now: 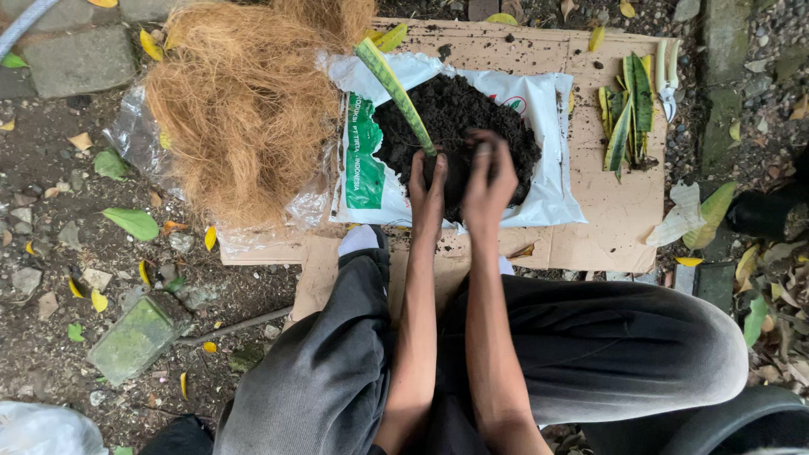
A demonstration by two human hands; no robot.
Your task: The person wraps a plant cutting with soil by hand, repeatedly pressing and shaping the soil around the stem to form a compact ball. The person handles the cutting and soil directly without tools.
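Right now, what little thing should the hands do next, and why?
Probably press soil closer around the long green leaf. It leans sideways, and the left hand and right hand already cup a dark lump at its base.

Soft overcast daylight, even, dim-ish; no hard shadows, no glare. Wide-angle bend at edges. Right hand (489, 173) slightly motion-blurred; white soil bag (539, 109) brightest, near overexposed.
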